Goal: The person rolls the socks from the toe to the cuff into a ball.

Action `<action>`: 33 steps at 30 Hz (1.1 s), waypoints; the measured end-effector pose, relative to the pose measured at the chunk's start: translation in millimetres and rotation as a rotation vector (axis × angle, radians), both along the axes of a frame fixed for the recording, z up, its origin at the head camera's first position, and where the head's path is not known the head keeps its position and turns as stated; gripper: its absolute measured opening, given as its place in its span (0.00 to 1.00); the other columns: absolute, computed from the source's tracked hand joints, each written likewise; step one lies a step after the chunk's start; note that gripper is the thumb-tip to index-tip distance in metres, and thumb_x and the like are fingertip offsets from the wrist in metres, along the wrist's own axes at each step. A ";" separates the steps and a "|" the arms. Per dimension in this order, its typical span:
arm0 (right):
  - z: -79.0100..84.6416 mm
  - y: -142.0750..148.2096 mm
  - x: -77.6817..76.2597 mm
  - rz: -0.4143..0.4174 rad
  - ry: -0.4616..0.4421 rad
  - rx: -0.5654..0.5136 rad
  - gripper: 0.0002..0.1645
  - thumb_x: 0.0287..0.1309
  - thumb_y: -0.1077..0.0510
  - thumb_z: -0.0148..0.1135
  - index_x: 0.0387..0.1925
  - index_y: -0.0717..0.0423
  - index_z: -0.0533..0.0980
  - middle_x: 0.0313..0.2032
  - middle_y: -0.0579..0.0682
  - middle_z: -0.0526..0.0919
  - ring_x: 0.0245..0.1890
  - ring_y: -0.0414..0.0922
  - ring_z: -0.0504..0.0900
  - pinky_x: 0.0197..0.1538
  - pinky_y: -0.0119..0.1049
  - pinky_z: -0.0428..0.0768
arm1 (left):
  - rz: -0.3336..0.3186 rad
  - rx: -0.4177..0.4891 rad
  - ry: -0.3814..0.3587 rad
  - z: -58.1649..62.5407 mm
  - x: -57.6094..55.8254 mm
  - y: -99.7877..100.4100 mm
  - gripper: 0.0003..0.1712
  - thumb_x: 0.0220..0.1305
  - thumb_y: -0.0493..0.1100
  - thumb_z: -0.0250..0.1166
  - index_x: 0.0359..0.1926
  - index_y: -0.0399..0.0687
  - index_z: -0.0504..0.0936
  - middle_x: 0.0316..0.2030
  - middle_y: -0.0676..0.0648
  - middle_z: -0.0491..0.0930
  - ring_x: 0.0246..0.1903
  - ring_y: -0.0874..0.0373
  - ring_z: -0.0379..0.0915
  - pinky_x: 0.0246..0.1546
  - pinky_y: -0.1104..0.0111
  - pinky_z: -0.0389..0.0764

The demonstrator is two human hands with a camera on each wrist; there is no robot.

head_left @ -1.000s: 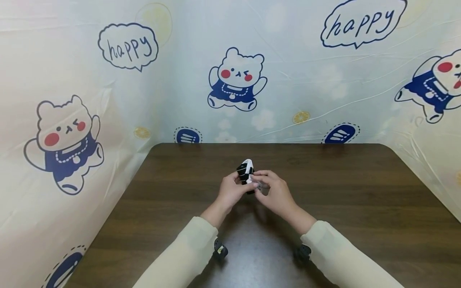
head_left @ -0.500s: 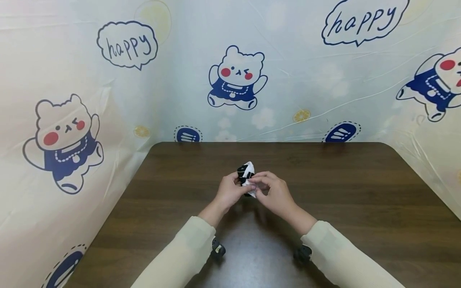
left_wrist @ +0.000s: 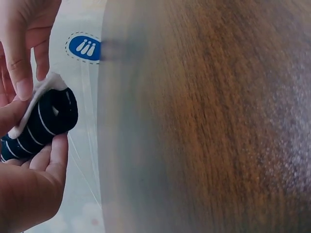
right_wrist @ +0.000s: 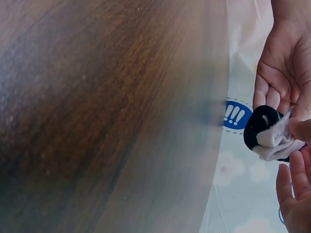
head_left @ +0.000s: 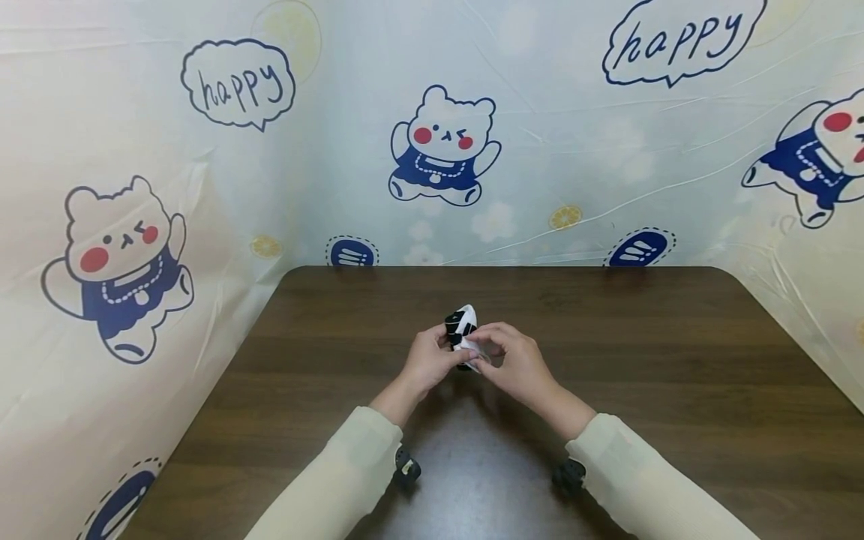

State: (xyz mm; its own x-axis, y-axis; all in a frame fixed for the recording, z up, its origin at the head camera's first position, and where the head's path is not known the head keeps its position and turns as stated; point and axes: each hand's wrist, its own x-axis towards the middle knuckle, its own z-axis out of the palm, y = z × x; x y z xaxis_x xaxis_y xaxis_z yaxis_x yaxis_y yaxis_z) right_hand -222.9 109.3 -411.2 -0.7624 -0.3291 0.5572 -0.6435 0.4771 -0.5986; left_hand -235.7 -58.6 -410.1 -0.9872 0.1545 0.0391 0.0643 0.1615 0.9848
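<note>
A rolled-up sock [head_left: 464, 321], black with thin white stripes and a white part folded over its side, is held above the table between both hands. My left hand [head_left: 427, 358] grips the roll, with fingers under the black side and thumb on the white part. From the right, my right hand [head_left: 518, 361] pinches the white edge between thumb and fingers. In the left wrist view the coiled end of the sock [left_wrist: 58, 110] faces the camera. The right wrist view shows the white fabric bunched loosely over the black roll [right_wrist: 250, 128].
A dark brown wooden table [head_left: 641, 360] spreads under both hands. Behind it and at the sides hangs a pale curtain [head_left: 540, 135] printed with bears and "happy" bubbles. Each sleeved wrist carries a small black camera [head_left: 407, 466].
The white part has been drawn out lower toward the right hand and now shows more on the sock's near side. Both hands stay nearly in place.
</note>
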 end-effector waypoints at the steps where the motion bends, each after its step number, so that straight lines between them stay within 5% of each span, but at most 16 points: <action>1: -0.4 0.1 -0.6 -0.002 -0.004 0.000 0.18 0.44 0.66 0.75 0.41 0.56 0.82 0.43 0.48 0.81 0.34 0.46 0.81 0.36 0.38 0.80 | -0.001 0.000 0.006 -0.1 0.4 -0.1 0.23 0.52 0.30 0.70 0.51 0.28 0.77 0.47 0.34 0.80 0.48 0.47 0.78 0.46 0.64 0.77; 18: -1.9 6.5 -8.2 -0.032 -0.015 -0.024 0.13 0.45 0.65 0.75 0.35 0.57 0.81 0.32 0.47 0.83 0.31 0.40 0.83 0.36 0.33 0.80 | -0.064 -0.010 -0.038 -4.4 3.0 -5.0 0.21 0.59 0.41 0.68 0.51 0.35 0.79 0.42 0.41 0.83 0.37 0.57 0.78 0.38 0.66 0.79; 33: -1.6 6.3 -5.0 -0.087 -0.029 -0.072 0.09 0.47 0.67 0.73 0.31 0.55 0.81 0.27 0.46 0.85 0.24 0.37 0.80 0.29 0.31 0.79 | -0.025 -0.068 -0.005 -6.3 4.6 -2.3 0.23 0.53 0.42 0.73 0.49 0.35 0.81 0.42 0.42 0.83 0.39 0.55 0.80 0.38 0.67 0.79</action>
